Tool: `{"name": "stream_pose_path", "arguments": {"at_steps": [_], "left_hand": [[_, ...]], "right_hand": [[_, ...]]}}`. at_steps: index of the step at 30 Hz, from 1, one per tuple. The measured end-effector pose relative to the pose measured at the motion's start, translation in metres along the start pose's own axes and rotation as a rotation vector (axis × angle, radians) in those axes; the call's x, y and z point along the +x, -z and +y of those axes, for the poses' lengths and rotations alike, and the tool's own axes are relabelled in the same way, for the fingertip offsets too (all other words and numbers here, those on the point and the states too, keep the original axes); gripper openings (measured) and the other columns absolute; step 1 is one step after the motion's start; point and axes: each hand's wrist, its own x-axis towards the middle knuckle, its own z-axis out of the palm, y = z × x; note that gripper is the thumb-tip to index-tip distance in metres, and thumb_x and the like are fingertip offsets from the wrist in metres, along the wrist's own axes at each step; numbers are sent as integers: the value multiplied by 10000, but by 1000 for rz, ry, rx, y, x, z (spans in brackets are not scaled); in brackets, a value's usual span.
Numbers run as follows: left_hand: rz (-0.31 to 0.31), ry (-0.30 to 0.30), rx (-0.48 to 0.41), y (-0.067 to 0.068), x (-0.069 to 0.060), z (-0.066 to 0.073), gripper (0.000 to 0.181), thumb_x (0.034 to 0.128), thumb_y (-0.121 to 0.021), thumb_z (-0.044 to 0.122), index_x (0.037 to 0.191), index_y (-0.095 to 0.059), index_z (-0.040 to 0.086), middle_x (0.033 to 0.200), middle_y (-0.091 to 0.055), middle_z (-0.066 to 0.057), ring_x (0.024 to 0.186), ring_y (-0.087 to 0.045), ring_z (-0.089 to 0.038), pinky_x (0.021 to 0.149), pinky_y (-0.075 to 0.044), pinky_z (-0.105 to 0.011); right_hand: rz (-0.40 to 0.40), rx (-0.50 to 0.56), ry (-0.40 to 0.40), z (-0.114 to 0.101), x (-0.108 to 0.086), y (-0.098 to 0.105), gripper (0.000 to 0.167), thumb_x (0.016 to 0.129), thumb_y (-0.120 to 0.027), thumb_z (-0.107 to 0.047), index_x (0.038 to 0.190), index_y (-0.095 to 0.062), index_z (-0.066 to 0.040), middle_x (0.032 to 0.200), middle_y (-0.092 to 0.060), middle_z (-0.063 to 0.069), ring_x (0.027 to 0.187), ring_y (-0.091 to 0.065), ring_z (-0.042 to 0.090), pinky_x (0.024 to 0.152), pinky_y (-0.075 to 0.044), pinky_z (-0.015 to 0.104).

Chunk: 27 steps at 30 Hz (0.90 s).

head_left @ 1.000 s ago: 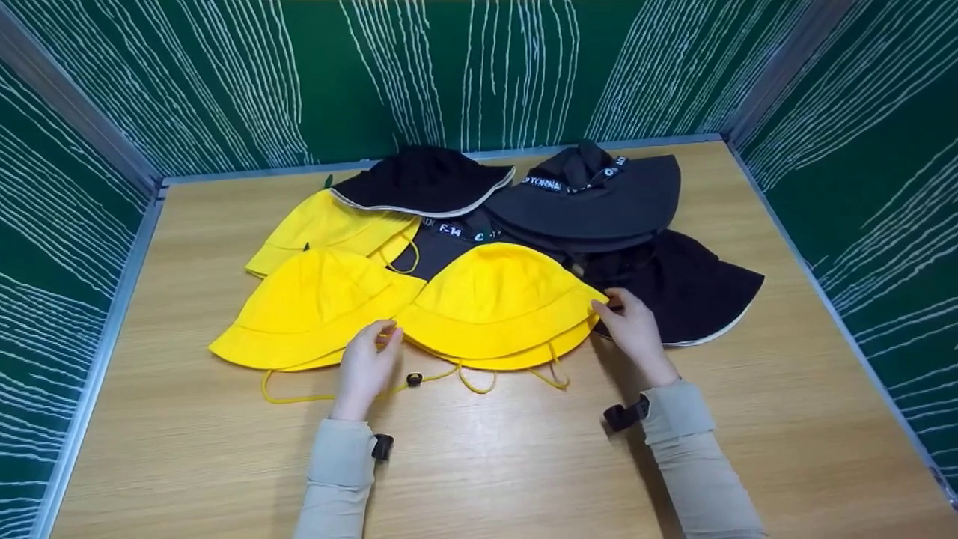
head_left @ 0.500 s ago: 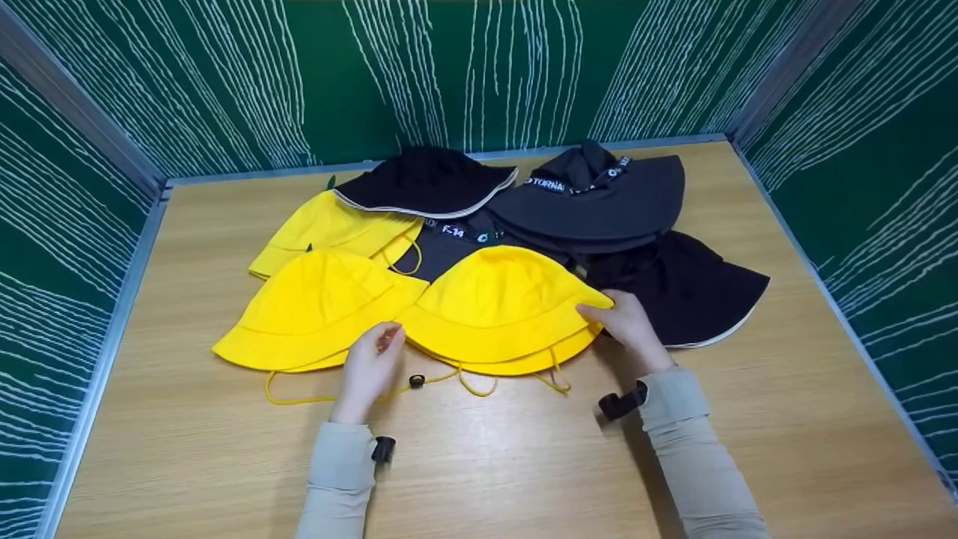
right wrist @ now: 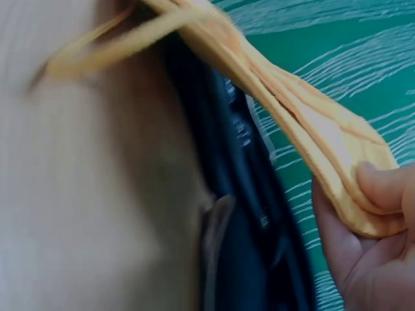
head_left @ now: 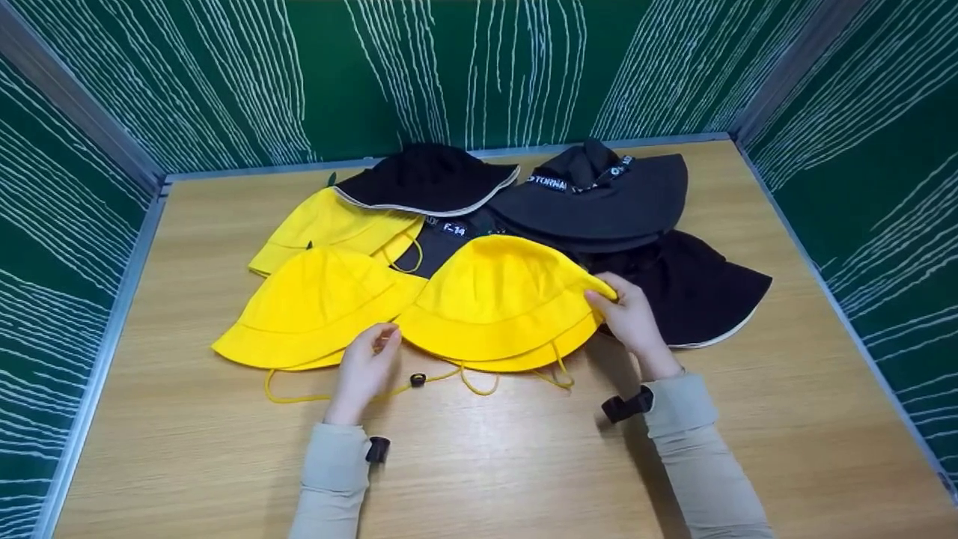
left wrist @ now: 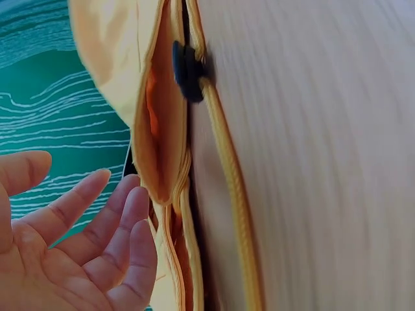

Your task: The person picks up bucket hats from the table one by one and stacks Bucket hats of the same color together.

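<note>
My right hand [head_left: 631, 318] pinches the right end of the front yellow hat's brim [head_left: 494, 337]; in the right wrist view the thumb and fingers of that hand [right wrist: 376, 240] grip the folded yellow edge [right wrist: 324, 152], raised off the table. At the near left corner of the same hat is my left hand [head_left: 367, 370]. Its fingers [left wrist: 107, 233] are loosely spread beside the yellow brim [left wrist: 152, 129] in the left wrist view, holding nothing. A second yellow hat [head_left: 314, 307] lies to the left. A yellow cord with a black toggle [head_left: 418, 380] lies in front.
Behind lie another yellow hat [head_left: 329, 224], a black hat with a pale edge [head_left: 430, 180], and dark grey hats [head_left: 599, 206] with lettered bands. One more black hat [head_left: 696, 292] lies at the right. Green panels [head_left: 352, 82] with white lines stand around the wooden table [head_left: 479, 479].
My right hand, first at the brim's right end, shifted slightly inward, then moved back out and up, lifting that end of the hat a little. My left hand has hardly moved.
</note>
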Motion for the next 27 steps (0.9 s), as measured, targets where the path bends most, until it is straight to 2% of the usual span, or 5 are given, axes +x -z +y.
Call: {"name": "stream_pose_path", "arguments": {"at_steps": [9, 13, 19, 23, 27], "left_hand": [[51, -60, -21, 9, 1, 1, 390, 936, -582, 168, 1267, -529, -32, 1160, -607, -195, 1063, -576, -322, 941, -448, -451], [44, -38, -24, 12, 1, 6, 535, 912, -632, 221, 1349, -439, -18, 1261, -539, -203, 1153, -518, -337, 989, -423, -462], [-47, -39, -93, 17, 0, 16, 685, 856, -705, 262, 1415, -367, 55, 1394, -454, -150, 1279, -420, -305, 1087, -336, -453], [-102, -41, -182, 18, -3, 21, 557, 827, -737, 245, 1301, -514, 55, 1251, -585, -122, 1110, -541, -263, 1017, -410, -430], [-100, -28, -250, 17, -7, 24, 307, 855, -703, 173, 1117, -649, 22, 1026, -681, -106, 852, -594, -198, 833, -502, -333]], "right_hand": [[47, 14, 278, -45, -22, 1, 120, 891, -585, 45, 981, -664, 58, 923, -648, 132, 723, -558, 87, 660, -484, 160], [43, 9, 405, -59, -32, 4, 108, 859, -584, 111, 929, -660, 80, 887, -652, -24, 723, -555, 67, 676, -491, 147], [12, 72, 623, -75, -46, 9, 124, 833, -554, 183, 862, -635, 95, 849, -617, -167, 679, -521, 45, 643, -466, 137], [-31, 178, 714, -81, -53, 10, 136, 843, -529, 189, 860, -636, 106, 864, -652, -121, 694, -540, 59, 659, -479, 140], [-41, 224, 717, -79, -55, 10, 125, 859, -529, 170, 865, -637, 108, 883, -670, -95, 714, -555, 64, 679, -487, 141]]}}
